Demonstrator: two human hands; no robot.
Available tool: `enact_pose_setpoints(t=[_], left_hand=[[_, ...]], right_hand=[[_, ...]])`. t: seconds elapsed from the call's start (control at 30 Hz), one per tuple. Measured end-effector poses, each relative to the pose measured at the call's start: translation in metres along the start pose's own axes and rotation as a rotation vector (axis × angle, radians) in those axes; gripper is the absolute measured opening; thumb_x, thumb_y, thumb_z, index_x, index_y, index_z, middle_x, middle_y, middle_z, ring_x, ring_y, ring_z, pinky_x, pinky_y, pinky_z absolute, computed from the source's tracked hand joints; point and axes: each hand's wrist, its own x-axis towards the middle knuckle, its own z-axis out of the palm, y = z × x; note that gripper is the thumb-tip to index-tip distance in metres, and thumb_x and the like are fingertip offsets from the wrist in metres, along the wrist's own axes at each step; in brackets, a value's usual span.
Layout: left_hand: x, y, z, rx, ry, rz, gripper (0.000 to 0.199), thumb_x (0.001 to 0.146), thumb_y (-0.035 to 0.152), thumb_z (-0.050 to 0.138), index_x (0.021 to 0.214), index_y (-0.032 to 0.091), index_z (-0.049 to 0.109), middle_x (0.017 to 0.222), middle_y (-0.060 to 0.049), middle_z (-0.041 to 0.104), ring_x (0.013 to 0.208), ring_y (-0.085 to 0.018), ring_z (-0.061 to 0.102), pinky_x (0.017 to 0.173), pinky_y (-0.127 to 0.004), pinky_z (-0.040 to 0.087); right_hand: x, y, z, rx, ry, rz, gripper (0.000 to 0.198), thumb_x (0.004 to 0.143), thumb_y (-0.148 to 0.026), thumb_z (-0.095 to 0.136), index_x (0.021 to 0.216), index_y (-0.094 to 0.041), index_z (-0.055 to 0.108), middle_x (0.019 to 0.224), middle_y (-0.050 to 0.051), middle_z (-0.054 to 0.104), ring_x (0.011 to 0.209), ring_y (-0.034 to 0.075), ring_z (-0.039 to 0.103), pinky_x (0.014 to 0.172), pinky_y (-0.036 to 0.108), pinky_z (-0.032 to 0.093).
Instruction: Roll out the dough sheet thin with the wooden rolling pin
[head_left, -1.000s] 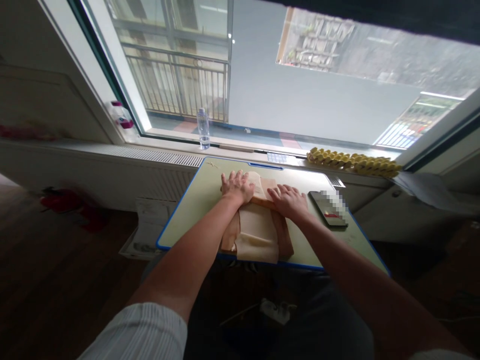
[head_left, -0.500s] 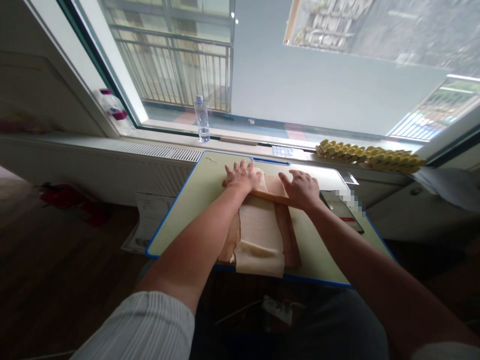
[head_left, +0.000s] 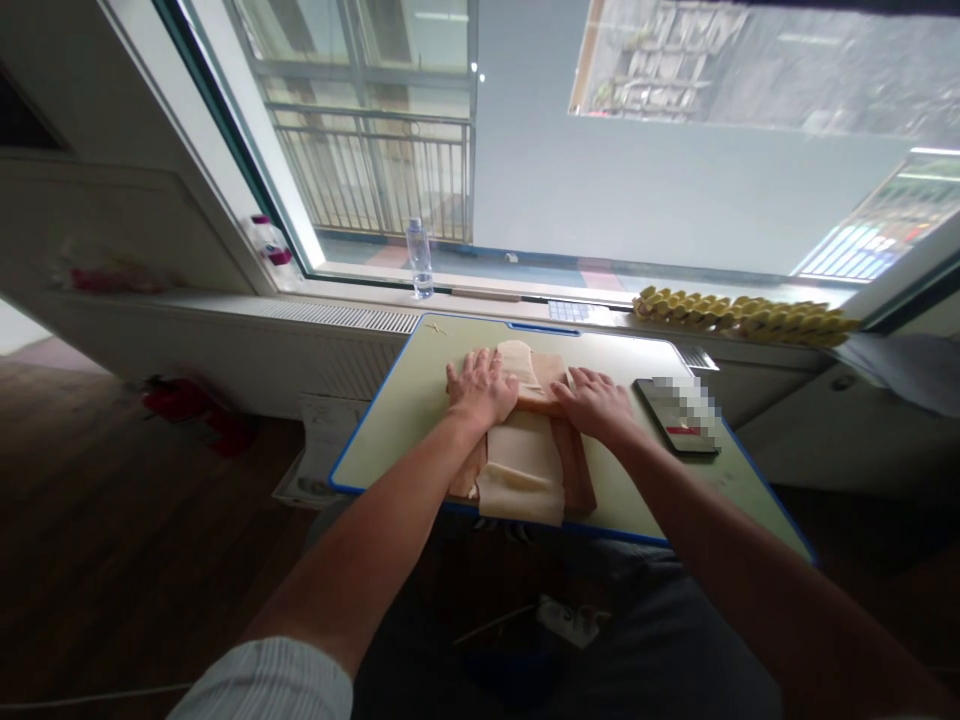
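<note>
A long pale sheet of dough (head_left: 525, 445) lies on a wooden board (head_left: 576, 465), its near end folded over and hanging past the board's front edge. Across the dough runs a wooden rolling pin (head_left: 538, 401), largely covered by my hands. My left hand (head_left: 484, 388) presses on the pin's left part, palm down with fingers stretched forward and spread. On the pin's right part rests my right hand (head_left: 596, 402), palm down, its fingers extended rather than wrapped round it. Beyond the pin, the dough's far end lies flat between the hands.
Beneath the board is a small light-green table (head_left: 405, 400) with a blue rim. A phone (head_left: 679, 420) lies to its right, and dough scraps (head_left: 436, 329) at its far left corner. A water bottle (head_left: 420, 262) and yellow egg trays (head_left: 739, 315) stand on the windowsill.
My hands and the rolling pin have come nearer to me along the dough, uncovering more of its far end. My right hand's fingers have lowered. The camera view has shifted slightly.
</note>
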Motion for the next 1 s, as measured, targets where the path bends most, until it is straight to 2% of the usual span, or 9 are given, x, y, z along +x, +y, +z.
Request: enact_pose_setpoints(t=[0.13,0.2,0.37,0.5,0.77,1.0], left_hand=[[-0.040,-0.007,-0.003,-0.004,0.022,0.044,0.068,0.105,0.053,0.027,0.158,0.018,0.052,0.169,-0.013,0.046,0.159,-0.032,0.034,0.131,-0.064,0.020],[-0.060,-0.010,-0.006,0.002,0.053,0.066,0.070,0.106,0.055,0.027,0.158,0.016,0.051,0.166,-0.015,0.050,0.158,-0.032,0.036,0.131,-0.063,0.022],[-0.103,-0.015,-0.016,0.019,0.078,0.103,0.065,0.108,0.053,0.030,0.156,0.017,0.054,0.163,-0.014,0.053,0.158,-0.030,0.040,0.132,-0.058,0.023],[-0.125,-0.016,-0.020,0.024,0.105,0.109,0.064,0.108,0.054,0.031,0.153,0.018,0.058,0.161,-0.013,0.055,0.156,-0.030,0.043,0.131,-0.058,0.027],[-0.141,-0.016,-0.023,-0.001,0.118,0.093,0.059,0.109,0.052,0.032,0.149,0.022,0.062,0.157,-0.012,0.060,0.153,-0.030,0.048,0.131,-0.059,0.027],[-0.121,-0.015,-0.014,0.005,0.136,0.074,0.062,0.109,0.052,0.029,0.153,0.019,0.058,0.163,-0.013,0.052,0.158,-0.029,0.041,0.132,-0.060,0.024]], right_hand=[[-0.041,-0.013,-0.002,0.000,0.073,0.005,0.056,0.111,-0.050,0.026,0.150,-0.023,0.058,0.159,0.014,0.054,0.144,0.036,0.046,0.116,0.057,0.035],[-0.059,-0.018,-0.003,-0.009,0.101,0.009,0.057,0.112,-0.050,0.025,0.149,-0.022,0.058,0.160,0.014,0.054,0.146,0.036,0.044,0.118,0.058,0.033],[-0.092,-0.021,0.009,0.015,0.128,0.025,0.066,0.112,-0.054,0.024,0.157,-0.014,0.049,0.164,0.016,0.050,0.153,0.034,0.038,0.124,0.057,0.026],[-0.110,-0.020,0.021,-0.008,0.165,0.018,0.067,0.112,-0.053,0.024,0.162,-0.014,0.044,0.168,0.016,0.045,0.157,0.033,0.034,0.127,0.057,0.020],[-0.123,-0.027,0.024,-0.020,0.172,0.043,0.072,0.111,-0.056,0.027,0.165,-0.011,0.039,0.170,0.018,0.039,0.159,0.035,0.031,0.128,0.059,0.017],[-0.097,-0.026,0.018,-0.005,0.130,0.044,0.085,0.109,-0.069,0.025,0.165,-0.007,0.038,0.170,0.019,0.040,0.158,0.036,0.030,0.127,0.062,0.019]])
